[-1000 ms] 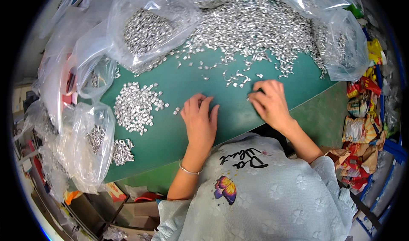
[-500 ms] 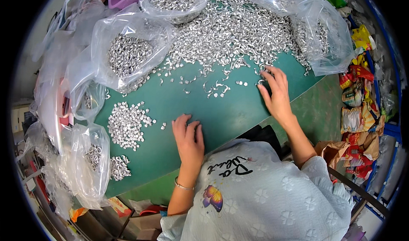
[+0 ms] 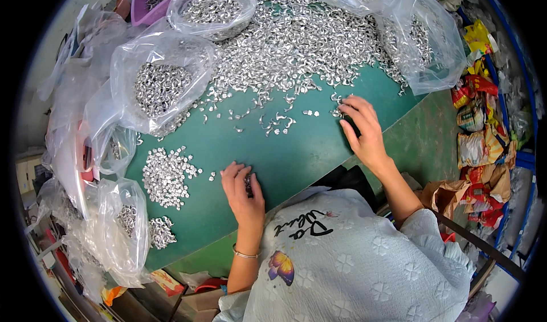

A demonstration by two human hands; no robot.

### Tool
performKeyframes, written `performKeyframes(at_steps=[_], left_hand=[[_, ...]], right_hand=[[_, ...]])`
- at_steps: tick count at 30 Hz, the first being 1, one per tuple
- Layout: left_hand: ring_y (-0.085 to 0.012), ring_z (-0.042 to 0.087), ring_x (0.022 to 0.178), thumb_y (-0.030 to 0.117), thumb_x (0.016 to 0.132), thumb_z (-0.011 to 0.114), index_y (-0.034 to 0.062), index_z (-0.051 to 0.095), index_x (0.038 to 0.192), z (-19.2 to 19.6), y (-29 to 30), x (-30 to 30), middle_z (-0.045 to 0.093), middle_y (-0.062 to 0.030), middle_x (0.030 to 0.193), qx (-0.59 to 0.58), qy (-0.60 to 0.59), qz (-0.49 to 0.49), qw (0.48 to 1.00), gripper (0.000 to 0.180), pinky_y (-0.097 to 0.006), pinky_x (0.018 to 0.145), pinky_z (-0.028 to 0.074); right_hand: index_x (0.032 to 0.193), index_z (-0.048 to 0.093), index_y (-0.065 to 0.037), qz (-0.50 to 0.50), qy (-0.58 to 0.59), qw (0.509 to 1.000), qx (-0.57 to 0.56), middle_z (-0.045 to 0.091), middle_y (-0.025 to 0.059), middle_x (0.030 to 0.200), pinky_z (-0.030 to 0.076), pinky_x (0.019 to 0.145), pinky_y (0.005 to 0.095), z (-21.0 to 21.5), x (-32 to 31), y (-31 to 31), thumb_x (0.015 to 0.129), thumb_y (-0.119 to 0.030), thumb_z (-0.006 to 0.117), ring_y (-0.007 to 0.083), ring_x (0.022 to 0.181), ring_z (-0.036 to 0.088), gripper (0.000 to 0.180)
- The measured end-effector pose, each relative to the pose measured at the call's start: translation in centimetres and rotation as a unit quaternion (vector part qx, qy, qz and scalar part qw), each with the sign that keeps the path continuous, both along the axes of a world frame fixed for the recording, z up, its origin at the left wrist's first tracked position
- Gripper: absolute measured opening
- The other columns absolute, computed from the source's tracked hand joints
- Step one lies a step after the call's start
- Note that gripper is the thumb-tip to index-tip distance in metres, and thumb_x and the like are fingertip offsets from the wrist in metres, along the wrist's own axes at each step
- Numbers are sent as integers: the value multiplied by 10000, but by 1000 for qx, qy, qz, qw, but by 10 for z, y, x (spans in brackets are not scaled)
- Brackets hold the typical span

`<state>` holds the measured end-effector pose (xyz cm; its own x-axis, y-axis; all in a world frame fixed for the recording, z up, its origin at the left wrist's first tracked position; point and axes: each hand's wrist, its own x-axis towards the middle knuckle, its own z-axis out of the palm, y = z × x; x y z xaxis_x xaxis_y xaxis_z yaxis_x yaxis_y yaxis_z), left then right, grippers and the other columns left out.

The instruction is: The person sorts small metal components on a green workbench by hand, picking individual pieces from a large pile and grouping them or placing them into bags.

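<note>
My left hand (image 3: 244, 195) rests low over the green table with its fingers curled. Small shiny metal pieces (image 3: 249, 186) show between its thumb and fingers; how many cannot be seen. Left of it lies a spread pile of small flower-shaped metal pieces (image 3: 166, 178), and one loose piece (image 3: 212, 176) sits between pile and hand. My right hand (image 3: 364, 131) reaches to the table's right part, thumb and fingers apart. Its fingertips are at a few curved metal pieces (image 3: 336, 110). A loose cluster of hook-like pieces (image 3: 277, 124) lies between the hands.
A large heap of silvery metal pieces (image 3: 290, 45) covers the table's far side. Clear plastic bags of pieces stand around it, one at left (image 3: 162, 88) and one at right (image 3: 424, 43). A purple basin (image 3: 142, 5) is at the far left. Coloured packets (image 3: 473, 139) line the right.
My left hand's fingers have curled further, and metal pieces now show in it. My right hand has drawn slightly nearer me beside the curved pieces. The whole view has shifted slightly.
</note>
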<state>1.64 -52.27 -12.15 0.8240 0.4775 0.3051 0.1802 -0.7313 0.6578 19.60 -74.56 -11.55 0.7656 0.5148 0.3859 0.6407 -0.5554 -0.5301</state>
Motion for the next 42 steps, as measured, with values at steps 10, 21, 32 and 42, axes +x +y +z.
performKeyframes(at_steps=[10,21,32,42], left_hand=[[-363,541,1116,-72,798,626,-3,615,1001,-1,0,0,564,-149,1101,-4,-2,2,1000,215,-534,1072,330],[-356,548,1109,-67,795,634,2,625,992,-4,1,-1,564,-150,1105,-13,2,13,1000,209,-525,1066,344],[-328,550,1127,-36,811,636,25,622,1007,2,0,0,572,-121,1113,37,23,12,999,206,-556,1087,294],[-320,533,1204,-42,805,642,28,644,1009,13,1,-9,591,-124,1217,-5,23,4,1000,216,-535,1108,271]], right_hand=[[1164,604,-26,25,18,999,-25,558,117,1256,396,1011,438,-1,6,-11,809,-106,696,343,1238,481,375],[915,603,1,18,-1,999,42,584,124,1058,466,893,399,-9,16,7,760,-17,718,337,1076,557,194],[996,632,-31,-5,-73,997,12,574,119,1082,441,877,398,8,12,17,735,-71,732,319,1028,528,282],[947,611,-32,79,29,996,-2,509,106,886,471,708,400,-3,-6,63,798,-45,660,296,831,561,157]])
